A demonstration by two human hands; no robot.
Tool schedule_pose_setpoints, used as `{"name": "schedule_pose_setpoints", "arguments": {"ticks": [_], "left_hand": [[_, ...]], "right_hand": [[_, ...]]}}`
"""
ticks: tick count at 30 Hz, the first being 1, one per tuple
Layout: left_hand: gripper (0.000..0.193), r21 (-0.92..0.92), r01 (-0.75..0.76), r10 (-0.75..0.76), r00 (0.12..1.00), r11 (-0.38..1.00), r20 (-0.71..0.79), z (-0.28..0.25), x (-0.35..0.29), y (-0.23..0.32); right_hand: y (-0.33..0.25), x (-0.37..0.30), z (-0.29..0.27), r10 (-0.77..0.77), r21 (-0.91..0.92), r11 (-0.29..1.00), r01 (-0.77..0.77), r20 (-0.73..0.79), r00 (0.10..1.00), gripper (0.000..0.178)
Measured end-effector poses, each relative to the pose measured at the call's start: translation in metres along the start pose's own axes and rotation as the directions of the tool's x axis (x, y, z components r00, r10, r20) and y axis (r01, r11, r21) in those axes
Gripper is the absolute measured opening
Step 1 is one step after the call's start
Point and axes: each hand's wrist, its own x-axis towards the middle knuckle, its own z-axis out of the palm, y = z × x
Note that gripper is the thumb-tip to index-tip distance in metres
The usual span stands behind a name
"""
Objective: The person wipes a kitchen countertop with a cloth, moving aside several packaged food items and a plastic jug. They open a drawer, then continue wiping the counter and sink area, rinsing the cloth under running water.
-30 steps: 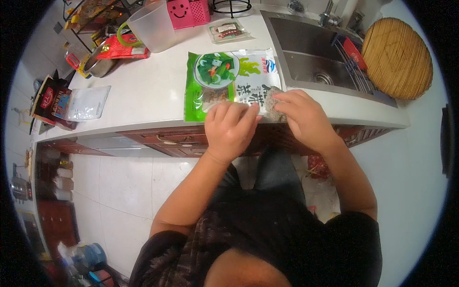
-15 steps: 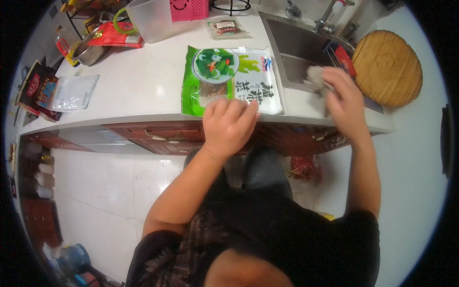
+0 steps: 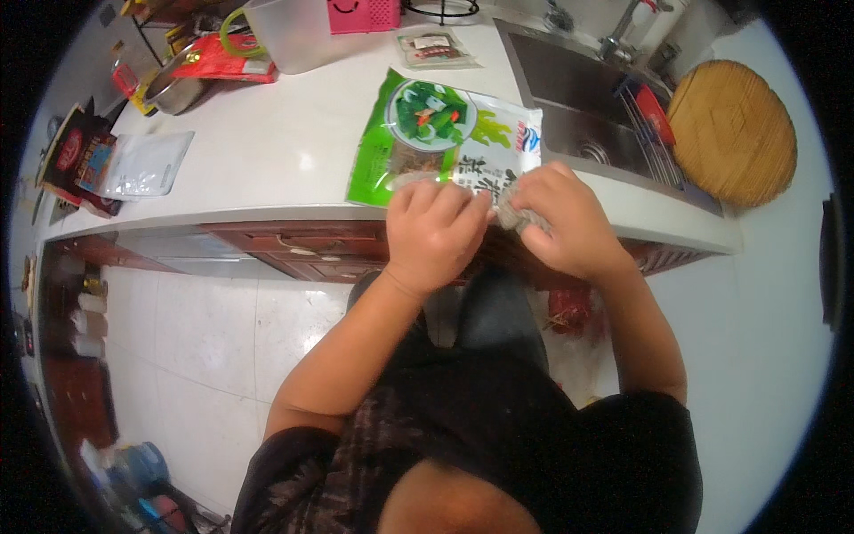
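A green and white plastic food bag with a picture of a leafy dish on it lies on the counter, turned at a slant. My left hand grips its near edge with curled fingers. In my right hand is a crumpled grey-beige cloth, pinched between thumb and fingers. The cloth is at the bag's near right corner, close to my left fingertips. My right fingers and the cloth cover part of that corner.
The steel sink is at the right, with a round wooden board beside it. Behind the bag lies a flat clear package. A plastic jug, metal bowl and white pouch stand or lie leftward.
My right hand has moved left and nearer with the cloth, from beside the sink to the bag's corner. The bag has turned, its right side swinging nearer. My left hand keeps its hold.
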Motion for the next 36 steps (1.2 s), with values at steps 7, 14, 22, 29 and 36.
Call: {"name": "schedule_pose_setpoints", "arguments": {"ticks": [7, 14, 22, 29, 36], "left_hand": [[0.026, -0.012, 0.032, -0.031, 0.996, 0.999, 0.086, -0.01, -0.006, 0.002], [0.02, 0.127, 0.1, -0.141, 0.919, 0.987, 0.369, -0.068, 0.027, -0.064], [0.044, 0.06, -0.028, 0.003, 0.927, 0.998, 0.375, -0.056, 0.031, 0.011], [0.021, -0.084, -0.083, 0.102, 0.963, 0.993, 0.25, -0.039, 0.015, -0.011], [0.017, -0.221, -0.099, 0.118, 0.99, 0.97, 0.072, -0.031, -0.002, -0.03]], "right_hand": [[0.019, 0.018, -0.033, 0.003, -0.05, 0.999, -0.011, -0.145, 0.989, 0.021], [0.054, 0.038, -0.03, 0.435, 0.423, 0.817, -0.392, -0.006, 0.9, 0.033], [0.009, 0.015, 0.007, 0.446, 0.378, 0.82, -0.43, 0.05, 0.894, 0.022], [0.012, 0.02, -0.017, 0.328, 0.372, 0.908, -0.191, -0.351, 0.877, 0.025], [0.007, 0.04, 0.048, -0.117, 0.065, 0.991, 0.12, -0.05, 0.992, 0.033]]}}
